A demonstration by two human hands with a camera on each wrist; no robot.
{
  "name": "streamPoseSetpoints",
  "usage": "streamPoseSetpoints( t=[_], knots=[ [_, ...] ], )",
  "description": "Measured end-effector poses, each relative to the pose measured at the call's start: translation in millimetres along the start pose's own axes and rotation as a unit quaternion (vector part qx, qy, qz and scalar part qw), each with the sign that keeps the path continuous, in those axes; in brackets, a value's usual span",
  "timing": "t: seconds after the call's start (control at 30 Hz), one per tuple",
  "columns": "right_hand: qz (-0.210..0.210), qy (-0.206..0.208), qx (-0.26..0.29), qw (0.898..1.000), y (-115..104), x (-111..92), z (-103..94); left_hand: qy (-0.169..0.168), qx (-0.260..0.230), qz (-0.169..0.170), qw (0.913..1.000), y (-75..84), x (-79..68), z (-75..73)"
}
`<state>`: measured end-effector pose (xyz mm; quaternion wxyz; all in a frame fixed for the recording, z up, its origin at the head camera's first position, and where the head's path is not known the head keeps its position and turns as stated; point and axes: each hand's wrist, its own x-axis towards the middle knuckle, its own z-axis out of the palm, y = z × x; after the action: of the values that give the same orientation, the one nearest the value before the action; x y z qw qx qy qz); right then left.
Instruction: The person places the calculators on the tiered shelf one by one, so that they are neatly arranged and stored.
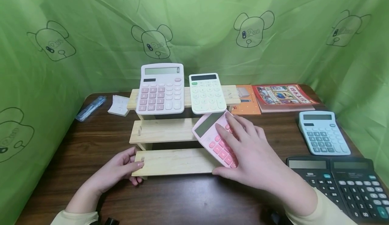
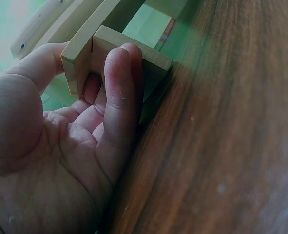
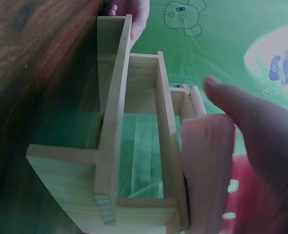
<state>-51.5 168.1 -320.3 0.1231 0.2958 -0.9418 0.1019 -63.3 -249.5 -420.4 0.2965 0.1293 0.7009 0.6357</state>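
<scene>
A three-step wooden rack [image 1: 165, 129] stands on the table. My left hand [image 1: 121, 166] grips the left end of its lowest step, thumb on top and fingers underneath; the left wrist view shows this hand [image 2: 75, 126] around the wood. A pink calculator [image 1: 212, 140] slants across the right part of the middle and lowest steps. My right hand [image 1: 249, 147] holds it, fingers over its keys and right edge, thumb near the lower corner. On the top step lean a white calculator with mauve keys [image 1: 168, 73] and a pale green calculator [image 1: 206, 93].
At the right lie a light blue calculator [image 1: 323, 134] and two black calculators [image 1: 354, 181]. A red comic-style book [image 1: 282, 95] and an orange booklet [image 1: 246, 100] lie behind the rack. White paper slips [image 1: 119, 105] and a blue packet [image 1: 91, 108] are at back left. Green cloth surrounds the table.
</scene>
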Motion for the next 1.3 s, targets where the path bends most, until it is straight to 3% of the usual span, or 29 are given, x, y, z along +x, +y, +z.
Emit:
streamPoseSetpoints(
  t=[0.17,0.53,0.73,1.0,1.17,1.3],
  knots=[
    [-0.019,-0.027,-0.013,0.999,1.4,-2.1,-1.6,0.003,0.001,0.001,1.0000,0.1,0.4,-0.4],
    [-0.038,-0.012,-0.011,0.999,2.8,-0.2,1.1,0.005,0.001,-0.005,1.0000,-0.2,0.2,0.6],
    [-0.054,-0.037,0.001,0.998,8.1,-1.5,-4.5,0.007,0.002,-0.007,1.0000,1.3,0.5,1.0],
    [-0.097,-0.013,0.074,0.992,12.4,2.6,-4.6,0.006,0.001,0.000,1.0000,-1.2,-0.9,-0.3],
    [-0.076,-0.001,0.095,0.993,12.7,3.2,-2.9,0.008,0.001,-0.004,1.0000,-0.8,-0.5,0.1],
    [-0.049,0.005,0.057,0.997,10.4,3.0,-1.7,0.007,-0.001,-0.003,1.0000,-0.3,0.1,0.1]
  ],
)
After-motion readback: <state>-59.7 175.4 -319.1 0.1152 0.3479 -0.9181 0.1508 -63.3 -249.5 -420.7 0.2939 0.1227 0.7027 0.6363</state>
